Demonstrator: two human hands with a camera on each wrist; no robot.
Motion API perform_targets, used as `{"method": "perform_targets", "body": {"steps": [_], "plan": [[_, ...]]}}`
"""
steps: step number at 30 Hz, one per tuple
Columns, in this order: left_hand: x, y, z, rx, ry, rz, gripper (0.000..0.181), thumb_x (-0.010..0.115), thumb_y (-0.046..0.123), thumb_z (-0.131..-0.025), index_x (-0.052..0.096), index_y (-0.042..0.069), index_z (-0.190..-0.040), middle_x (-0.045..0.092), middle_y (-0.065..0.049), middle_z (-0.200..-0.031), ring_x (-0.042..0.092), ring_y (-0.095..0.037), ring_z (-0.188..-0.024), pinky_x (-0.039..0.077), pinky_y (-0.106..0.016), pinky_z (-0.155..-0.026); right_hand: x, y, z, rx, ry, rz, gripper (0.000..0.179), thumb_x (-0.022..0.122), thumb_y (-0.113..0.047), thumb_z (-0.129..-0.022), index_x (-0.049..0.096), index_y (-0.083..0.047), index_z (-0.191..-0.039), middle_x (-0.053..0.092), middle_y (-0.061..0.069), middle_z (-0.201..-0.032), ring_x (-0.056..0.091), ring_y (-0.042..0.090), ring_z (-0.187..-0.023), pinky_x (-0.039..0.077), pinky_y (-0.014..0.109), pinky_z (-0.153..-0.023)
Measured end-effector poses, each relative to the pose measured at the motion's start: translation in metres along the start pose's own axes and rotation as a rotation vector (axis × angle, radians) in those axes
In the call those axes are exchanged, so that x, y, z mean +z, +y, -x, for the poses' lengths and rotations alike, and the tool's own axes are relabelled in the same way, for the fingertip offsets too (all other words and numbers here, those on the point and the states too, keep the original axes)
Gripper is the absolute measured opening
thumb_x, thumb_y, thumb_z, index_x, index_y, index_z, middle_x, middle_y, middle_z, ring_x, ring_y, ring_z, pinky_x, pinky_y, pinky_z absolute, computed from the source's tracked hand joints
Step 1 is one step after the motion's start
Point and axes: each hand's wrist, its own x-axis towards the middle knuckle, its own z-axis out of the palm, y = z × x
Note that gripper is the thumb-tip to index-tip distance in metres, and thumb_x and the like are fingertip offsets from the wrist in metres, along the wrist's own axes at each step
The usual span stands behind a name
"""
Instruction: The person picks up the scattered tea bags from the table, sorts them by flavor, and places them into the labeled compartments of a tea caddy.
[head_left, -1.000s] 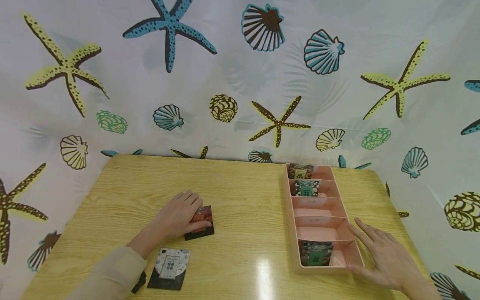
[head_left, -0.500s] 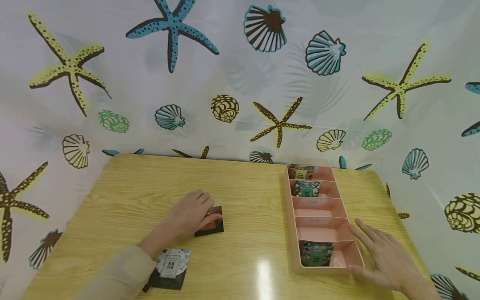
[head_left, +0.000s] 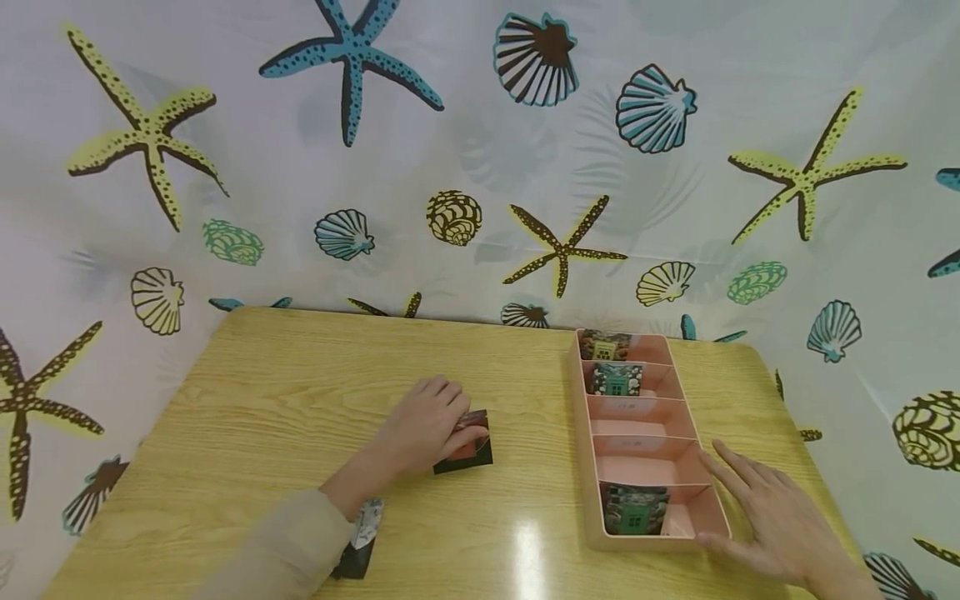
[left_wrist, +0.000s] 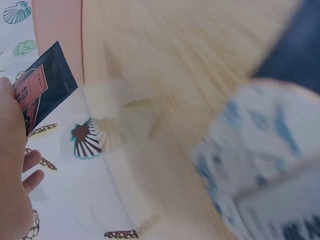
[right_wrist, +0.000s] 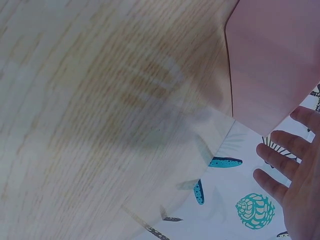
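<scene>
My left hand (head_left: 427, 425) pinches a black sachet with a red label (head_left: 467, 450) between thumb and fingers, over the middle of the table. In the left wrist view that sachet (left_wrist: 57, 82) sticks out past the fingertips, its black end showing. My right hand (head_left: 776, 517) rests with spread fingers at the right side of a pink divided box (head_left: 660, 543); in the right wrist view its fingers (right_wrist: 280, 162) lie near the box's outer wall (right_wrist: 270, 65). Sachets stand in the back compartment (head_left: 606, 346), the second one (head_left: 618, 380) and the front one (head_left: 636, 510).
A white-and-black sachet (head_left: 366, 533) lies on the wooden table (head_left: 300, 367), partly hidden by my left sleeve (head_left: 292, 542). Small pale labels mark the box's third and fourth compartments. A cloth (head_left: 465, 142) printed with starfish and shells hangs behind the table.
My left hand has carried the red-labelled sachet rightward, toward the pink box. The left sleeve now covers more of the white-and-black sachet. My right hand stays at the box.
</scene>
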Motion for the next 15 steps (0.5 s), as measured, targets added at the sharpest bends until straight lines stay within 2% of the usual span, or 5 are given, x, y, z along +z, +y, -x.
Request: {"method": "perform_targets", "body": {"steps": [5,15], "plan": [[0.000,0.013,-0.015,0.002,0.023,0.027,0.038,0.064,0.053,-0.102,0.061,0.016,-0.092,0.065,-0.001,-0.097,0.058,-0.022,-0.094,0.054,-0.041,-0.095,0.002,0.001,0.001,-0.006,0.011,0.001,0.101,0.077,-0.069,-0.080,0.046,-0.017,-0.160,0.054,0.019,-0.157,0.065,0.040,-0.128,0.054,0.061,-0.098],[-0.003,0.040,-0.050,-0.001,0.037,0.063,0.038,0.059,0.052,-0.105,0.060,0.016,-0.092,0.061,0.000,-0.095,0.054,-0.022,-0.094,0.051,-0.040,-0.095,0.001,0.001,0.001,-0.006,0.008,0.006,0.101,0.077,-0.069,-0.079,0.045,-0.018,-0.161,0.053,0.019,-0.158,0.064,0.041,-0.130,0.053,0.060,-0.099]]}}
